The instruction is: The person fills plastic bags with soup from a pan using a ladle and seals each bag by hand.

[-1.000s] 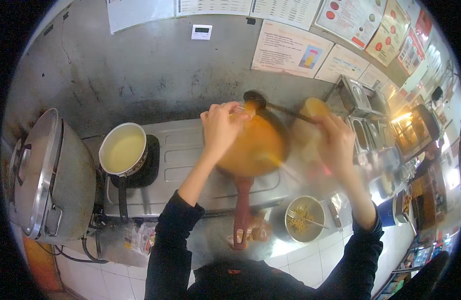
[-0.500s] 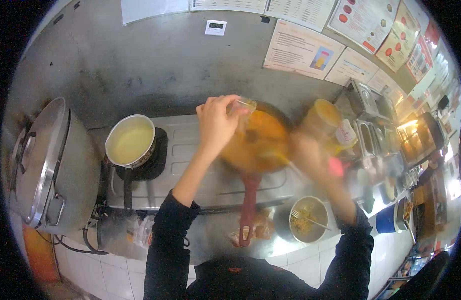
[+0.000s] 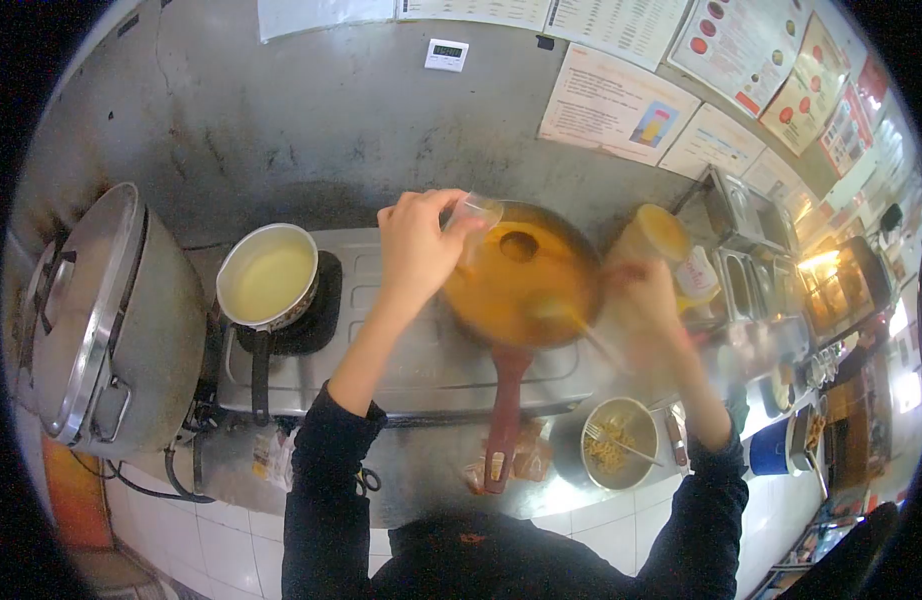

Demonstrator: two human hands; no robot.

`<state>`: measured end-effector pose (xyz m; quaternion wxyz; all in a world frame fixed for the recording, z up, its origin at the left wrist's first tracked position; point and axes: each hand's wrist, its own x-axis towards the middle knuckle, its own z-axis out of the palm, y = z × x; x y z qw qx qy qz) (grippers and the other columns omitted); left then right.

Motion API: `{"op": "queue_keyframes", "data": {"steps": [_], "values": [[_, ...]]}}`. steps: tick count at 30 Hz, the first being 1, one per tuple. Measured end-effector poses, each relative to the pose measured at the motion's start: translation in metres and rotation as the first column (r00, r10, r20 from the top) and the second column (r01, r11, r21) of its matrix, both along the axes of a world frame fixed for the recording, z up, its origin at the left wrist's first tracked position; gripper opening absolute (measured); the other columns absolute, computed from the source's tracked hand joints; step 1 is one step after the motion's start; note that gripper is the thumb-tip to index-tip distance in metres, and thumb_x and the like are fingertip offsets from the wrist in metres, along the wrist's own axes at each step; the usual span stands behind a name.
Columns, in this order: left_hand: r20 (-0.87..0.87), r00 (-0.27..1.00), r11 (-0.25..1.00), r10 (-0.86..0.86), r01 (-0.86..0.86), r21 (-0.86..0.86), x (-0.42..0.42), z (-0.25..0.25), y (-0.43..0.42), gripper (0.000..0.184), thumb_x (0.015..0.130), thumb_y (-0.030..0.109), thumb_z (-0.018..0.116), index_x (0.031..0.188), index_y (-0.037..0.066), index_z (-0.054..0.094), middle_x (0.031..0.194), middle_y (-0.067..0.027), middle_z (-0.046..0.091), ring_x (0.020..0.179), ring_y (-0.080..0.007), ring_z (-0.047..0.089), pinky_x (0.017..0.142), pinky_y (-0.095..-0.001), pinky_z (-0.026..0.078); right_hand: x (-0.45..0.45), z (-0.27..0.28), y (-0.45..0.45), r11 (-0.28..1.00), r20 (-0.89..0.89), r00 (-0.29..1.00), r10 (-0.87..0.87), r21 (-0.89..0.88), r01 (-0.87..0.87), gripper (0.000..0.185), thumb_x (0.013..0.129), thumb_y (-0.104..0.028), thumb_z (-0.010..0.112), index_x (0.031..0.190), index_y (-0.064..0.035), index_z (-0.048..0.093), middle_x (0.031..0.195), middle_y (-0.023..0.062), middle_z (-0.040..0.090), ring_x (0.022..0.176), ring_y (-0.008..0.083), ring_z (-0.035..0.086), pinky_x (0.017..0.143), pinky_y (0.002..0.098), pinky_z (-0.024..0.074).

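A: What has changed over the last second?

B: The ladle (image 3: 519, 246), mostly. It was up at the left hand's fingertips; now its bowl sits down in the orange sauce (image 3: 491, 290), to the right of the left hand (image 3: 421, 245) and to the left of the right hand (image 3: 643, 290).

A: Is the right hand gripping it?

B: Its fingers are curled, and I judge them to be round the ladle's handle, though blur and steam hide most of that shaft.

A: And the left?

B: Pinching a small clear cup (image 3: 477, 212) between thumb and fingers. It is at the far left edge of the pan (image 3: 573, 228), much as it was a second ago. I can't tell how full it is.

A: So what does that shift mean for the work?

B: Ladle and cup are apart now. I read it as the ladle being at the scooping end of the work, with the cup held close by.

A: Anything else around the hands?

B: A second utensil (image 3: 557, 312) slants over the pan's near right edge, left of the right hand and slightly nearer the body. A tub (image 3: 636, 238) stands just beyond the right hand, and a bowl (image 3: 626, 412) of noodles lies nearer the body. Left of the left hand is a pot (image 3: 303, 302) of pale yellow liquid.
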<state>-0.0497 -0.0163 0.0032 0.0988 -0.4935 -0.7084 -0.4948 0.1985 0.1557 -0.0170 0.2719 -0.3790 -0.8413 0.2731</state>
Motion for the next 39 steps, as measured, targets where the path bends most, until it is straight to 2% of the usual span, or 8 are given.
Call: {"op": "queue_keyframes", "data": {"steps": [6,19,21,27,31,33,36,39], "values": [[0.023,0.998,0.996,-0.059,0.061,-0.062,0.008,-0.005,0.009,0.029,0.069,0.03,0.066,0.089,0.009,0.065,0.083,-0.0082,0.064,0.082,-0.0245,0.055,0.075,-0.0369,0.034,0.014,0.057,-0.023,0.965,-0.162,0.986,-0.042,0.248,0.082,0.021,0.067,0.006,0.053,0.082,-0.0019,0.066,0.066,0.0105,0.063,0.061,0.0167,0.059,0.059,0.0281,0.0452],[0.105,0.99,0.993,-0.094,0.101,-0.061,0.021,-0.014,0.041,0.031,0.067,0.028,0.069,0.089,0.006,0.064,0.081,-0.0085,0.064,0.082,-0.0255,0.055,0.075,-0.0378,0.034,0.016,0.106,-0.053,0.945,-0.067,0.997,-0.025,0.325,0.046,0.017,0.067,0.003,0.057,0.082,-0.0032,0.064,0.07,0.0125,0.063,0.066,0.022,0.062,0.062,0.0309,0.0459],[0.016,0.996,0.996,-0.085,0.084,0.026,0.019,-0.016,0.044,0.034,0.063,0.028,0.073,0.087,0.004,0.065,0.078,-0.0136,0.064,0.073,-0.0289,0.061,0.069,-0.0362,0.045,0.015,0.107,-0.059,0.911,-0.024,0.997,-0.073,0.406,0.076,0.017,0.066,0.001,0.059,0.081,-0.0049,0.064,0.071,0.0132,0.062,0.067,0.0267,0.061,0.063,0.0328,0.0461],[0.048,0.996,0.995,-0.078,0.081,-0.06,0.025,-0.008,0.041,0.031,0.067,0.029,0.068,0.088,0.005,0.065,0.08,-0.0093,0.064,0.082,-0.0252,0.055,0.075,-0.0385,0.034,0.012,0.108,-0.07,0.799,0.04,0.996,-0.077,0.601,0.038,0.015,0.066,-0.002,0.059,0.081,-0.0052,0.062,0.071,0.0131,0.06,0.067,0.0286,0.06,0.062,0.0346,0.0459],[0.035,0.998,0.996,-0.057,0.059,-0.067,0.025,-0.009,0.041,0.032,0.067,0.03,0.068,0.088,0.006,0.065,0.081,-0.0088,0.064,0.082,-0.0251,0.054,0.076,-0.0385,0.033,0.013,0.106,-0.07,0.795,-0.001,0.998,-0.059,0.605,0.047,0.016,0.067,0.0,0.058,0.081,-0.0045,0.063,0.071,0.0133,0.061,0.067,0.0271,0.061,0.061,0.0334,0.0459],[0.065,0.997,0.999,-0.048,0.049,-0.02,0.027,-0.008,0.038,0.032,0.066,0.03,0.069,0.088,0.006,0.065,0.08,-0.0081,0.063,0.081,-0.0249,0.054,0.075,-0.0381,0.033,0.017,0.108,-0.065,0.932,-0.093,0.992,-0.091,0.343,0.118,0.018,0.069,0.002,0.055,0.083,-0.0037,0.064,0.071,0.0131,0.062,0.067,0.0251,0.062,0.062,0.0317,0.0459],[0.087,0.995,0.999,-0.047,0.046,0.007,0.023,-0.009,0.033,0.032,0.066,0.03,0.069,0.087,0.006,0.065,0.078,-0.0076,0.063,0.081,-0.0247,0.054,0.075,-0.0375,0.033,0.031,0.104,-0.048,0.955,-0.176,0.984,0.013,0.293,0.04,0.019,0.07,0.002,0.054,0.084,-0.0034,0.065,0.071,0.0125,0.063,0.068,0.0235,0.062,0.064,0.0297,0.046],[0.066,0.997,0.998,-0.039,0.036,0.05,0.017,-0.01,0.021,0.031,0.066,0.03,0.069,0.086,0.007,0.065,0.077,-0.0071,0.063,0.08,-0.0245,0.054,0.075,-0.0368,0.033,0.048,0.093,-0.047,0.977,-0.055,0.997,-0.052,0.206,0.063,0.023,0.068,0.004,0.051,0.085,-0.0038,0.065,0.073,0.0124,0.063,0.07,0.024,0.062,0.065,0.0298,0.0466]]}}
